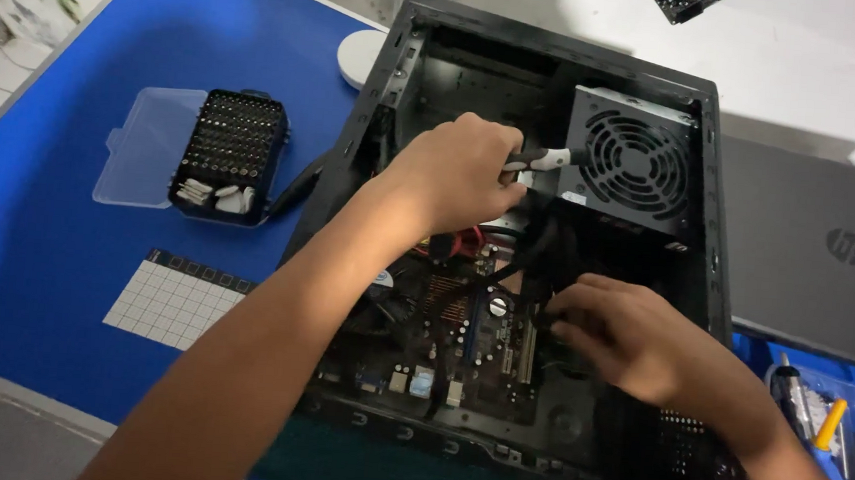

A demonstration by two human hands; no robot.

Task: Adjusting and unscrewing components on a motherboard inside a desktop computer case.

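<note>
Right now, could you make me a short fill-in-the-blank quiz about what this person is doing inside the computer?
1. The left hand holds a tool with a black and ____ handle.
2. The right hand reaches among the black ____ above the motherboard.
3. The open computer case lies on a ____ mat.
4. The bit set lies to the ____ of the case.

Missing words: white; cables; blue; left
</note>
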